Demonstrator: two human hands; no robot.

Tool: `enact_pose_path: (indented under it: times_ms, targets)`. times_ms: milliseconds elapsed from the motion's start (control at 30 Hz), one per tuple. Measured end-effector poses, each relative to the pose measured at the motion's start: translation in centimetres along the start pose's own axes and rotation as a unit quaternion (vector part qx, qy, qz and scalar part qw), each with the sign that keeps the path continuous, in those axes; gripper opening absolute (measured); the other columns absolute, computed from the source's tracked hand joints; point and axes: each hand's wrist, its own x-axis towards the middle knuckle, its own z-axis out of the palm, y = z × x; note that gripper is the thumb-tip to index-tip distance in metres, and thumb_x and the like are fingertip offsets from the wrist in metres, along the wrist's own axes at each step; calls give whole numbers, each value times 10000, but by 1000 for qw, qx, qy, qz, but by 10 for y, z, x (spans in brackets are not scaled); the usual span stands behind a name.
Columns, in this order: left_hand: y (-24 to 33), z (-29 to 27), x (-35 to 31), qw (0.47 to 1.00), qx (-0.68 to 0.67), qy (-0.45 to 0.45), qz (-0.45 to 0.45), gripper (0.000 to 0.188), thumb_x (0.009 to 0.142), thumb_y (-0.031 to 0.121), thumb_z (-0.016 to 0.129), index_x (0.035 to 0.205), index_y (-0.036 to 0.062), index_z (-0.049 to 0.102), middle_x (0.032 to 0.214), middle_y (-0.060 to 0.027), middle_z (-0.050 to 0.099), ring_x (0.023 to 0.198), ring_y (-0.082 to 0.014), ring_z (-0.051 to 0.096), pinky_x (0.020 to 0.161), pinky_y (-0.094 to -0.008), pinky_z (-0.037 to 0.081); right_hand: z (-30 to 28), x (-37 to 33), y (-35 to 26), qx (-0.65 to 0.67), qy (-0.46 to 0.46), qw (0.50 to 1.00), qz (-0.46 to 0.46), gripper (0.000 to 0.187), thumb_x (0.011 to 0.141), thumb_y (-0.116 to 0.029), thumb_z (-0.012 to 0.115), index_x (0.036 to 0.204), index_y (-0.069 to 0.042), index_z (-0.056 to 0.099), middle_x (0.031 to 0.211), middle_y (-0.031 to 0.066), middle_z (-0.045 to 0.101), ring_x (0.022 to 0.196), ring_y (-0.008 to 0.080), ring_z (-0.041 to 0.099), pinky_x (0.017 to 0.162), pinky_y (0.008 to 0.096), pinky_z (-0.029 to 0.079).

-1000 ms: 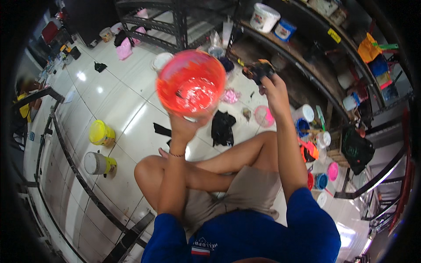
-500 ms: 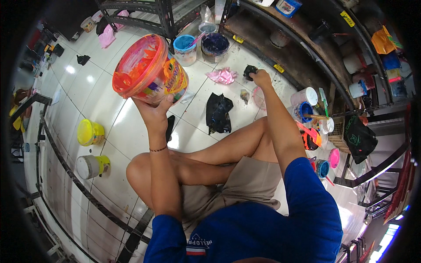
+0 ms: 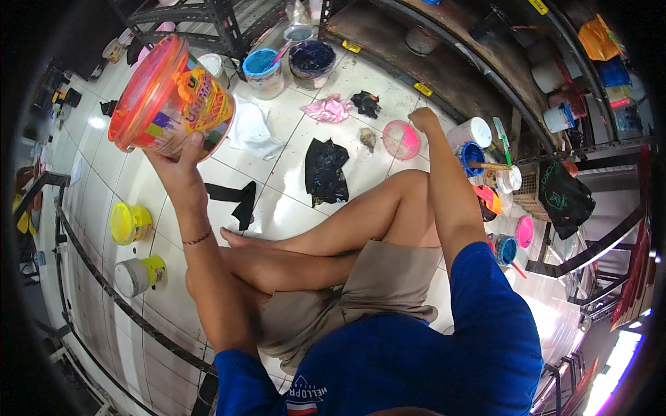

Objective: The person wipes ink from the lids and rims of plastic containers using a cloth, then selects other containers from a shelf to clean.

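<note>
My left hand (image 3: 182, 163) is closed on the lower side of an orange-red paint bucket (image 3: 166, 104), lifted and tilted with its open mouth toward the upper left. Orange paint is smeared over its rim and side. My right hand (image 3: 424, 120) is stretched forward with curled fingers, just beside a round pink-smeared lid (image 3: 401, 141) on the floor. Whether anything is in those fingers is hidden. A crumpled black rag (image 3: 365, 104) lies left of that hand, next to a pink crumpled cloth (image 3: 327, 108). A flat black cloth (image 3: 326, 172) lies nearer my legs.
Blue (image 3: 263, 73) and dark purple (image 3: 312, 64) paint buckets stand ahead, by a black metal rack. A white cloth (image 3: 253, 130) lies under the lifted bucket. Yellow paint tubs (image 3: 130, 223) stand at the left. Several paint pots (image 3: 473, 159) line the right, below a shelf (image 3: 388, 45).
My right hand has let go of the black rag and moved back toward the pink-smeared lid. My left hand has carried the paint bucket leftward. The view has shifted, uncovering the white cloth.
</note>
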Motion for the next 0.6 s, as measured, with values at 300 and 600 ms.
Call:
enact_pose_path:
  times_ms: [300, 600]
  targets:
    - [-38, -28, -33, 996, 63, -2, -63, 813, 788, 54, 735, 1447, 66, 259, 1389, -112, 434, 1302, -236, 432, 1119, -394, 312, 16, -44, 1, 143, -102, 957, 232, 414, 786, -254, 629, 1105, 4, 677, 1162, 221, 657, 1094, 321, 642, 926, 415, 502]
    - [-66, -27, -38, 987, 119, 22, -105, 715, 768, 97, 784, 1328, 7, 349, 1257, -117, 493, 1156, -209, 517, 1014, -355, 425, 24, -75, -19, 482, -109, 820, 289, 485, 852, -515, 602, 1020, -64, 659, 952, 72, 659, 812, 170, 578, 685, 346, 463]
